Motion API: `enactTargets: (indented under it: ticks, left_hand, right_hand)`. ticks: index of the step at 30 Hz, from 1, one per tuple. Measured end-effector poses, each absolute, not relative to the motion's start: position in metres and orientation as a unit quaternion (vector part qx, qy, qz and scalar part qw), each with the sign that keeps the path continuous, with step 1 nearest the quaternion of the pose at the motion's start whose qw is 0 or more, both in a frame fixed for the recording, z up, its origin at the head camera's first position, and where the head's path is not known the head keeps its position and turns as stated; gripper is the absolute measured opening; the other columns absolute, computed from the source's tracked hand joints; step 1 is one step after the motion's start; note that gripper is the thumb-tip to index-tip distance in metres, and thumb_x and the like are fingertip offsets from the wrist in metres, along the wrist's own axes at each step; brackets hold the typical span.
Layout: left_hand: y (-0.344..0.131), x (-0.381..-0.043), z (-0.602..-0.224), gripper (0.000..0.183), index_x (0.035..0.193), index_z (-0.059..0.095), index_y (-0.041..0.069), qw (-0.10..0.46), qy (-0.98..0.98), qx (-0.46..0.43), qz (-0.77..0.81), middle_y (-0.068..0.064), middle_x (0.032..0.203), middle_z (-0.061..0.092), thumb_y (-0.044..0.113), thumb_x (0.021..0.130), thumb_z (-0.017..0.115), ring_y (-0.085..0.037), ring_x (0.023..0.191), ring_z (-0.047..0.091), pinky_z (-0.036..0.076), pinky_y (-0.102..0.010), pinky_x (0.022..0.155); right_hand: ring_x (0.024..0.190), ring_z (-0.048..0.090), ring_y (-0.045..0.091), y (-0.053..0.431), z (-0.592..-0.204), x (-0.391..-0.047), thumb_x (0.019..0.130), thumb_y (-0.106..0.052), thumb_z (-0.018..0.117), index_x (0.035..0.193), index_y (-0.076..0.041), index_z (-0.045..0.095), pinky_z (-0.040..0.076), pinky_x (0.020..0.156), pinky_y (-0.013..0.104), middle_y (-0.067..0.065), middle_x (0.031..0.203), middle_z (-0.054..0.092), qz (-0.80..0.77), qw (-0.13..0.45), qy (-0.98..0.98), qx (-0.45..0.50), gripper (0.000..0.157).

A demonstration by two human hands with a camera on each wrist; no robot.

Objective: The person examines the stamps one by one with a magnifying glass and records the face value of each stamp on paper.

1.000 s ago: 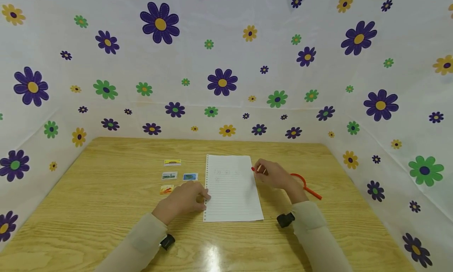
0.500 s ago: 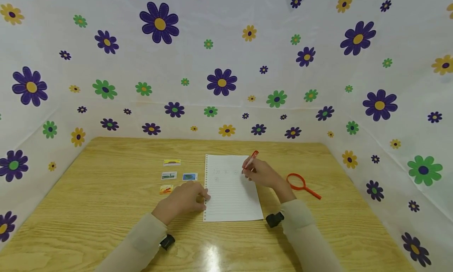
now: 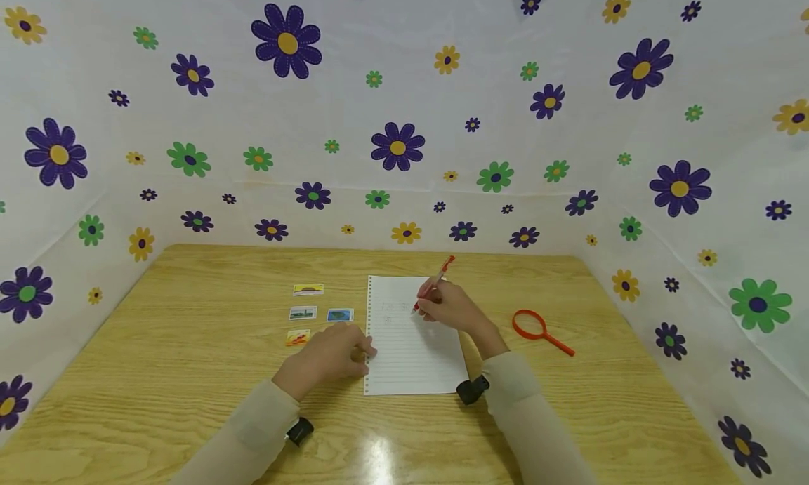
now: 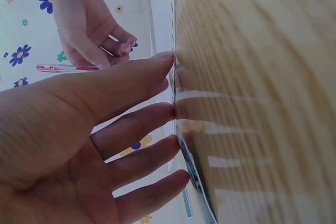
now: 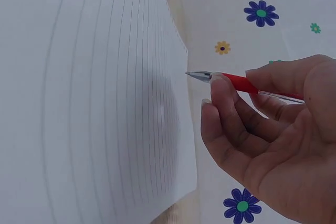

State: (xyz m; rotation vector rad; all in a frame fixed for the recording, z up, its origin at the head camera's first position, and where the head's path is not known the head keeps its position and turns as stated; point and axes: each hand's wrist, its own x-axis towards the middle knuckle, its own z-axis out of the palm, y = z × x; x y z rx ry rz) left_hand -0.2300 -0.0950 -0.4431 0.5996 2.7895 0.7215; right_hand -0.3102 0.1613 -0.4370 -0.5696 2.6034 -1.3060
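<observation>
My right hand (image 3: 451, 306) pinches a red pen (image 3: 445, 266) between thumb and fingers over the upper part of a lined sheet of paper (image 3: 413, 366). The pen leans, its red end up and its tip low over the lines beside some faint writing. In the right wrist view the pen's metal point (image 5: 199, 75) stands bare. My left hand (image 3: 325, 355) rests at the sheet's punched left edge. Its fingers (image 4: 144, 121) are spread and gently bent, their tips on the surface, holding nothing.
Left of the sheet lie several small picture cards, among them a yellow one (image 3: 307, 289) and a blue one (image 3: 340, 315). A red magnifying glass (image 3: 559, 344) is to the right of my right hand on the wooden table (image 3: 189, 316). Flower-printed sheeting (image 3: 354, 113) walls the back and sides.
My right hand has moved left from the sheet's right edge to over its lines, and the pen has swung to a writing slant. The magnifying glass's ring came into full view. My left hand stayed put.
</observation>
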Motion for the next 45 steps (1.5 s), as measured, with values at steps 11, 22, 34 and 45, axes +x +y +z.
enactTargets:
  ticks: [11,22,34,45]
  left_hand:
    - [-0.095,-0.230,-0.442,0.025,0.106,0.083,0.016,0.107,0.943,0.197,0.244,-0.002,0.125,0.076,0.019,0.082,0.088,-0.029,0.118,0.067,0.057,-0.051,0.095]
    - [-0.095,-0.229,-0.441,0.024,0.106,0.083,0.017,0.106,0.945,0.193,0.241,-0.001,0.121,0.076,0.019,0.082,0.087,-0.026,0.111,0.067,0.057,-0.047,0.089]
    - [-0.095,-0.229,-0.442,0.024,0.108,0.083,0.016,0.108,0.942,0.198,0.249,-0.003,0.126,0.076,0.019,0.084,0.086,-0.031,0.121,0.066,0.056,-0.053,0.097]
    - [-0.095,-0.230,-0.441,0.025,0.109,0.082,0.015,0.113,0.941,0.197,0.251,-0.003,0.128,0.075,0.018,0.084,0.086,-0.031,0.124,0.065,0.055,-0.052,0.099]
  right_hand:
    - [0.071,0.064,0.012,0.146,-0.440,-0.307,0.095,-0.012,0.070,0.100,-0.003,0.060,0.058,0.067,0.025,0.010,0.087,0.069,-0.470,0.069,0.873,-0.112,0.015]
    - [0.076,0.068,0.014,0.141,-0.444,-0.305,0.092,-0.013,0.074,0.108,-0.004,0.075,0.061,0.073,0.027,0.010,0.097,0.076,-0.498,0.105,0.857,-0.082,0.018]
    - [0.068,0.067,0.011,0.140,-0.449,-0.303,0.092,-0.019,0.076,0.104,-0.008,0.079,0.052,0.061,0.022,0.007,0.087,0.074,-0.460,0.089,0.882,-0.046,0.017]
    - [0.068,0.064,0.012,0.142,-0.452,-0.306,0.091,-0.020,0.078,0.102,-0.010,0.080,0.046,0.058,0.021,0.004,0.082,0.073,-0.450,0.096,0.887,-0.041,0.014]
